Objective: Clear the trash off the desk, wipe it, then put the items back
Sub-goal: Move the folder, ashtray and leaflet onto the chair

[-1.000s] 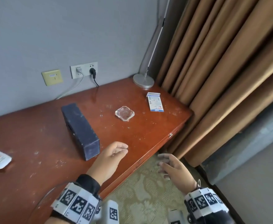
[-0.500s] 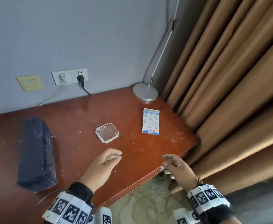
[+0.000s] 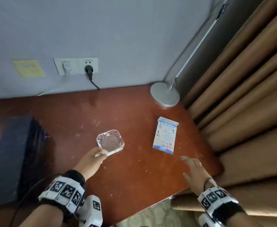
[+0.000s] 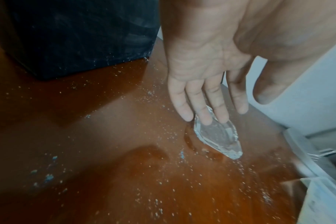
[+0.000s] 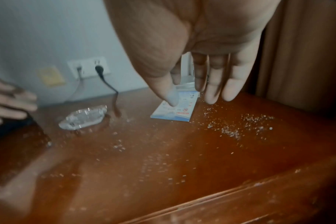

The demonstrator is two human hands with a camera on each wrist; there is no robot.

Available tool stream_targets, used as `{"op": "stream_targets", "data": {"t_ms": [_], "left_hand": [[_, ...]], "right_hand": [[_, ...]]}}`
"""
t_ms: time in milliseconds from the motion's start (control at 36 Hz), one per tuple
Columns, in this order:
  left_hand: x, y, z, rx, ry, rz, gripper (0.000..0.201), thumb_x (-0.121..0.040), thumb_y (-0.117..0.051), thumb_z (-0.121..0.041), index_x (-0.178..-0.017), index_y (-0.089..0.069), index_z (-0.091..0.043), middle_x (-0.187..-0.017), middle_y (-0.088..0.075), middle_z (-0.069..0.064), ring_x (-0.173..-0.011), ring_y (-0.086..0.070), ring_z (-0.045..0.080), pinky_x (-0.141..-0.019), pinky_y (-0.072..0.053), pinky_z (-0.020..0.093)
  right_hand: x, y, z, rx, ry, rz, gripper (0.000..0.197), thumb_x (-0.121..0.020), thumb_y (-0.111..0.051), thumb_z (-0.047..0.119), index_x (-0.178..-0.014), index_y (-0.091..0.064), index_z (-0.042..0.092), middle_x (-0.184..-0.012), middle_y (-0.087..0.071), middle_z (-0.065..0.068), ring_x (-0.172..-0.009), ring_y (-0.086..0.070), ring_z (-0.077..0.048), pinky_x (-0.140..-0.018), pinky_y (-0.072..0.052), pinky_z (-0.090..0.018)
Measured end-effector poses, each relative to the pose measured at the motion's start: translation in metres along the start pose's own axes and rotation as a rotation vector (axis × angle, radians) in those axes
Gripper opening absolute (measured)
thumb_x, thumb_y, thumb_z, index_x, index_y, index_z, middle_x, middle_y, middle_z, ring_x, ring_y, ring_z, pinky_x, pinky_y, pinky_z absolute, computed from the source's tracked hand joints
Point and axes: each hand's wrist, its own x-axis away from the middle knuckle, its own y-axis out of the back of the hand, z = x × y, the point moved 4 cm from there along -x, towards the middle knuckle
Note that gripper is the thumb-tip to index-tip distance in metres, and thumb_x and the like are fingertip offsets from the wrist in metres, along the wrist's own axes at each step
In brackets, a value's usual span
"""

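Crumbs (image 5: 238,128) scattered over the reddish wooden surface (image 3: 134,174). Glass ashtray (image 3: 110,142) near the middle, left hand (image 3: 92,159) at its near edge, fingers (image 4: 203,106) straight and touching the rim, gripping nothing. Right hand (image 3: 194,172) spread loose above the surface, holding nothing, just short of the blue-and-white card (image 3: 165,135). Dark box (image 3: 11,154) at left, round lamp base (image 3: 164,94) in the far corner beside the curtain (image 3: 242,95).

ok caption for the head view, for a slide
Left hand reaches the glass ashtray on a crumb-strewn desk; right hand open near the leaflet.
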Motion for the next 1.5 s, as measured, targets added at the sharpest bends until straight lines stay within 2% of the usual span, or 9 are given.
{"op": "stream_targets", "data": {"t_ms": [222,333,500,556,805,917,1139,1389,1500], "left_hand": [[-0.052,0.006,0.016,0.133,0.212,-0.227,0.039,-0.093,-0.056,-0.017,-0.130,-0.043,-0.015,-0.122,-0.054,0.005,-0.107,-0.050,0.021,-0.096,-0.041,0.039],[-0.064,-0.002,0.025,0.197,0.379,-0.311,0.046,-0.094,-0.054,-0.029,-0.135,-0.036,-0.015,-0.111,-0.055,0.012,-0.090,-0.053,0.021,-0.074,-0.048,0.035],[-0.080,0.006,0.032,-0.082,0.302,-0.375,0.028,-0.087,-0.062,-0.022,-0.109,-0.057,-0.005,-0.095,-0.066,0.012,-0.087,-0.062,0.030,-0.078,-0.051,0.037],[-0.123,-0.017,0.021,-0.134,0.358,-0.448,0.028,-0.083,-0.066,-0.018,-0.103,-0.053,-0.002,-0.099,-0.064,0.015,-0.087,-0.060,0.032,-0.074,-0.047,0.037],[-0.119,-0.007,0.029,-0.196,0.383,-0.466,0.027,-0.084,-0.063,-0.008,-0.103,-0.044,-0.003,-0.093,-0.056,0.017,-0.083,-0.053,0.031,-0.070,-0.041,0.036],[-0.124,-0.005,0.032,-0.227,0.372,-0.446,0.021,-0.086,-0.062,-0.012,-0.097,-0.047,-0.003,-0.088,-0.057,0.015,-0.079,-0.051,0.028,-0.068,-0.035,0.033],[-0.125,-0.002,0.037,-0.206,0.340,-0.434,0.012,-0.086,-0.060,-0.008,-0.089,-0.049,-0.005,-0.081,-0.056,0.009,-0.076,-0.052,0.026,-0.069,-0.036,0.032],[-0.127,-0.001,0.042,-0.173,0.326,-0.429,0.011,-0.086,-0.061,-0.008,-0.087,-0.050,-0.007,-0.077,-0.058,0.009,-0.068,-0.054,0.023,-0.059,-0.038,0.029],[-0.124,0.001,0.042,-0.167,0.315,-0.465,0.016,-0.085,-0.062,-0.008,-0.080,-0.047,-0.011,-0.069,-0.053,0.002,-0.069,-0.051,0.022,-0.062,-0.034,0.029]], "right_hand": [[-0.075,0.024,0.014,0.233,0.049,0.024,0.074,-0.084,-0.063,0.017,-0.144,-0.023,0.036,-0.147,-0.025,0.002,-0.123,-0.044,-0.017,-0.098,-0.047,-0.032],[-0.106,0.034,0.029,0.399,0.134,0.051,0.076,-0.086,-0.061,0.017,-0.145,-0.018,0.035,-0.151,-0.019,0.000,-0.128,-0.038,-0.019,-0.097,-0.048,-0.034],[-0.116,0.041,0.041,0.680,0.251,0.055,0.084,-0.086,-0.060,0.019,-0.148,-0.006,0.038,-0.155,-0.010,-0.003,-0.135,-0.027,-0.020,-0.104,-0.039,-0.034],[-0.179,0.051,0.033,0.788,0.366,0.085,0.090,-0.086,-0.061,0.019,-0.147,0.001,0.040,-0.156,-0.003,-0.005,-0.139,-0.019,-0.023,-0.107,-0.034,-0.037],[-0.185,0.026,0.062,1.018,0.578,0.207,0.120,-0.078,-0.072,0.017,-0.140,0.029,0.041,-0.140,0.046,-0.006,-0.143,0.022,-0.028,-0.117,-0.005,-0.050],[-0.193,0.022,0.068,1.180,0.592,0.332,0.122,-0.078,-0.073,0.035,-0.142,0.031,0.034,-0.146,0.043,-0.011,-0.140,0.028,-0.033,-0.116,0.003,-0.055],[-0.195,0.012,0.071,1.208,0.621,0.386,0.115,-0.083,-0.069,0.028,-0.143,0.030,0.030,-0.152,0.033,-0.010,-0.141,0.025,-0.031,-0.115,0.002,-0.056],[-0.190,0.008,0.063,1.109,0.857,0.408,0.110,-0.081,-0.068,0.011,-0.147,0.017,0.037,-0.158,0.011,-0.011,-0.143,0.022,-0.029,-0.112,0.008,-0.058],[-0.184,0.015,0.061,0.959,1.008,0.315,0.114,-0.077,-0.070,0.026,-0.144,0.021,0.041,-0.158,0.004,-0.008,-0.144,0.019,-0.023,-0.113,0.006,-0.059]]}}
